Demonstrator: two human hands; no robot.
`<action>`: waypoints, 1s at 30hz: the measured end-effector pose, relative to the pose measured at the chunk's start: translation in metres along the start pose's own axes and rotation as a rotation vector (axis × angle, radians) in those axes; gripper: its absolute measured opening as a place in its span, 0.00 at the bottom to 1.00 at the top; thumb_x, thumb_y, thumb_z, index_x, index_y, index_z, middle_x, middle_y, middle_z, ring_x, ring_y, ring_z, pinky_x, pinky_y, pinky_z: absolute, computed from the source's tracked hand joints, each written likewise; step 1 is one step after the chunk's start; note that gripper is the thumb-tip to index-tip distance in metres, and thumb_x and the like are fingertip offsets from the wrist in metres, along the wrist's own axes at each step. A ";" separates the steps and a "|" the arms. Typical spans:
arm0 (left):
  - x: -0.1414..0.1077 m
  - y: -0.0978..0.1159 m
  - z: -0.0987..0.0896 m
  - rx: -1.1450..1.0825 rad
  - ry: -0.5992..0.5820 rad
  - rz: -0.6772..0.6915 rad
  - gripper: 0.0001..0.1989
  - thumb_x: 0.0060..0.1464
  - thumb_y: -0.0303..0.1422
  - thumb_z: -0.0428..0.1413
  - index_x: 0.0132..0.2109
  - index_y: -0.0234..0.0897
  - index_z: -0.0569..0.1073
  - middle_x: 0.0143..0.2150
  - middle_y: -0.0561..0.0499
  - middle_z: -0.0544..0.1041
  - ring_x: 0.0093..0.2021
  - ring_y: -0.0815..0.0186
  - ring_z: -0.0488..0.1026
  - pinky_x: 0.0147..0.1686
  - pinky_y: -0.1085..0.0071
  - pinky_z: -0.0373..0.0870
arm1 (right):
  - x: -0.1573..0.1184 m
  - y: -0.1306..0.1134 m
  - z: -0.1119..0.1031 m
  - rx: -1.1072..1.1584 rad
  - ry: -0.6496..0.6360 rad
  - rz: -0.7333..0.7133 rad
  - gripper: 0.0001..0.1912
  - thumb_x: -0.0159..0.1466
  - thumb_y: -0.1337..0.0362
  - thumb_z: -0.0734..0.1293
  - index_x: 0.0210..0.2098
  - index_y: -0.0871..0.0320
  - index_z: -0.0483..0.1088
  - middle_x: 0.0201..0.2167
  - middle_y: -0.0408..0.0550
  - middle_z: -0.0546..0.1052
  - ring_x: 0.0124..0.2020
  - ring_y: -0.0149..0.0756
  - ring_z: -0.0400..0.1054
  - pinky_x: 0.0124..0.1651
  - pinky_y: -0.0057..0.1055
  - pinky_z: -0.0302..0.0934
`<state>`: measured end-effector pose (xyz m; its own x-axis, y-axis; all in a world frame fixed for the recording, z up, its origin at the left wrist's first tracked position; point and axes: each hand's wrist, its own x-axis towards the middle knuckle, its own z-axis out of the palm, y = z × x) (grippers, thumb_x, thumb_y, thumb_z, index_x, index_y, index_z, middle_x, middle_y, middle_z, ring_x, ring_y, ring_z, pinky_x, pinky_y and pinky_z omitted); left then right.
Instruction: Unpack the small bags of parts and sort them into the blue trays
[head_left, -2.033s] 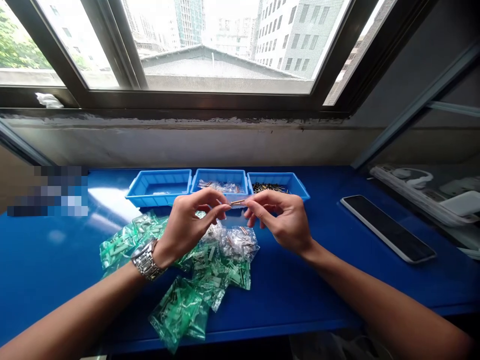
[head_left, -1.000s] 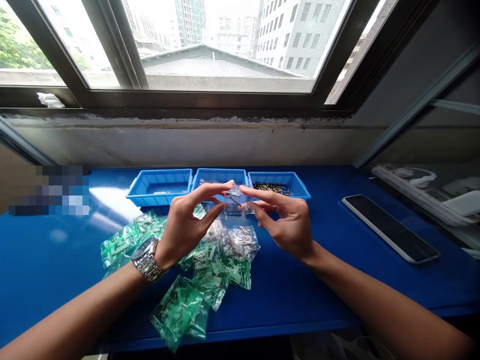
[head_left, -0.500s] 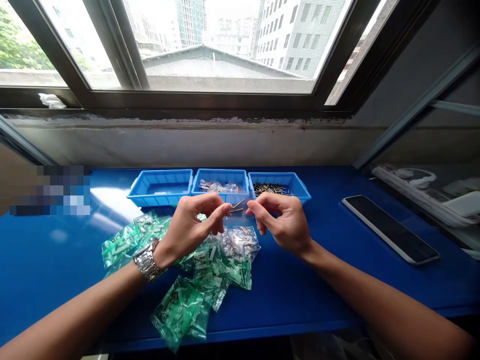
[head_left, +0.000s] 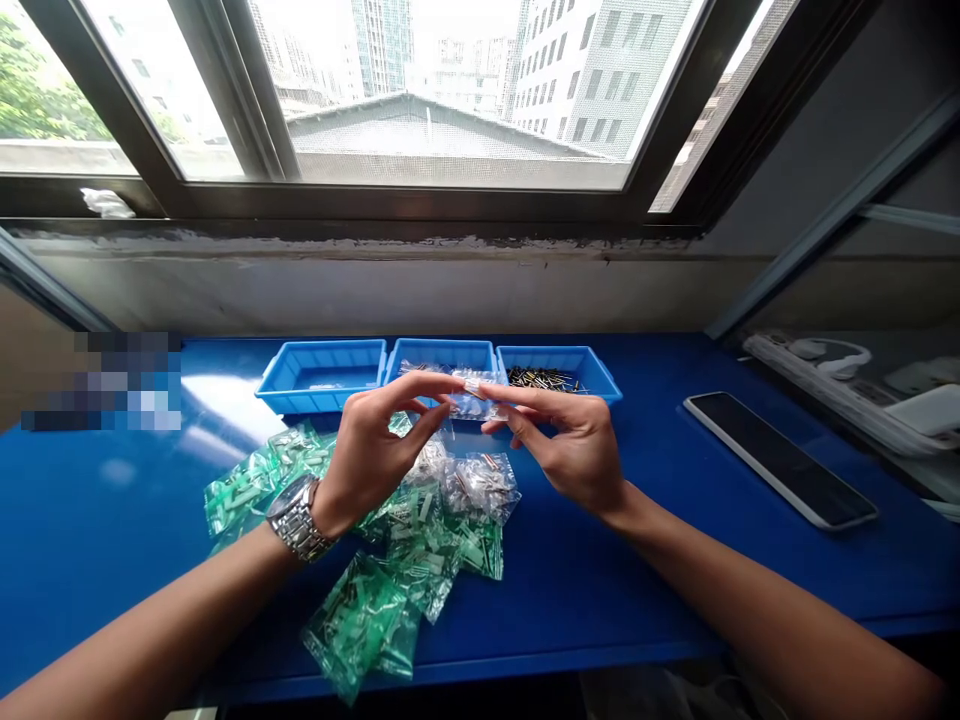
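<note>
A dark-screened phone [head_left: 780, 460] lies at the right; crumpled white material [head_left: 107, 203] rests on the window frame [head_left: 405, 203]; pale buildings [head_left: 600, 80] and green foliage [head_left: 37, 90] show outside.

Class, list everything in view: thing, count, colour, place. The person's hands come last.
Window: one, dark-framed, back
Crumpled item: one, white, left window frame
Table: one, blue, below
Bins: three, blue, table's far side
Clear bits: count unclear, colourless, left bin
Bagged pieces: several, clear and copper, middle bin
Pins: many, dark and brass, right bin
Green packets: several, green, table's middle
Clear packets: count unclear, clear, atop green packets
Phone: one, black, table's right
Blurred patch: one, mixed, left edge
White items: several, white, right edge
Held packet: one, clear, between the hands
Watch: one, silver, left wrist
Left hand: one, bare, gripping held packet
Right hand: one, bare, gripping held packet
</note>
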<state>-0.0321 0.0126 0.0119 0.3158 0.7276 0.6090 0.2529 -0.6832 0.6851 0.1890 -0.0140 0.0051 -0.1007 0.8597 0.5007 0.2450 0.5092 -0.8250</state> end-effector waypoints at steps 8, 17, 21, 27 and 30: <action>0.002 0.002 -0.001 -0.139 -0.158 -0.172 0.10 0.66 0.38 0.62 0.38 0.35 0.78 0.22 0.54 0.76 0.19 0.71 0.72 0.19 0.77 0.70 | 0.004 0.000 -0.001 0.108 -0.185 0.144 0.11 0.68 0.60 0.73 0.32 0.60 0.81 0.20 0.43 0.78 0.19 0.29 0.71 0.23 0.26 0.67; 0.004 0.000 -0.002 -0.147 0.035 -0.187 0.09 0.70 0.36 0.57 0.43 0.35 0.78 0.26 0.53 0.76 0.21 0.73 0.72 0.19 0.78 0.71 | 0.019 0.014 -0.003 0.478 -0.057 0.499 0.19 0.64 0.55 0.76 0.49 0.60 0.82 0.42 0.56 0.86 0.35 0.36 0.82 0.32 0.28 0.75; 0.004 0.000 -0.002 -0.135 0.022 -0.181 0.09 0.69 0.36 0.57 0.43 0.36 0.77 0.25 0.53 0.75 0.21 0.72 0.72 0.18 0.78 0.71 | 0.020 0.006 -0.011 0.314 -0.236 0.425 0.18 0.68 0.53 0.72 0.48 0.61 0.82 0.32 0.50 0.83 0.22 0.30 0.74 0.22 0.25 0.66; 0.004 0.002 -0.003 -0.098 -0.034 -0.164 0.08 0.68 0.34 0.57 0.41 0.36 0.78 0.26 0.53 0.77 0.21 0.71 0.74 0.19 0.77 0.73 | 0.022 0.001 -0.029 -0.330 -0.615 0.111 0.11 0.65 0.58 0.75 0.42 0.57 0.85 0.27 0.45 0.81 0.24 0.30 0.70 0.25 0.26 0.61; 0.004 0.002 -0.003 -0.073 -0.049 -0.145 0.08 0.68 0.34 0.57 0.41 0.36 0.79 0.26 0.52 0.78 0.22 0.70 0.75 0.20 0.76 0.73 | 0.021 0.004 -0.031 -0.413 -0.704 0.028 0.14 0.62 0.55 0.78 0.43 0.56 0.85 0.30 0.46 0.82 0.27 0.33 0.72 0.28 0.27 0.61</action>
<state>-0.0328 0.0142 0.0168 0.3259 0.8129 0.4827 0.2323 -0.5638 0.7926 0.2177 0.0045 0.0207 -0.6380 0.7653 0.0857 0.5782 0.5495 -0.6031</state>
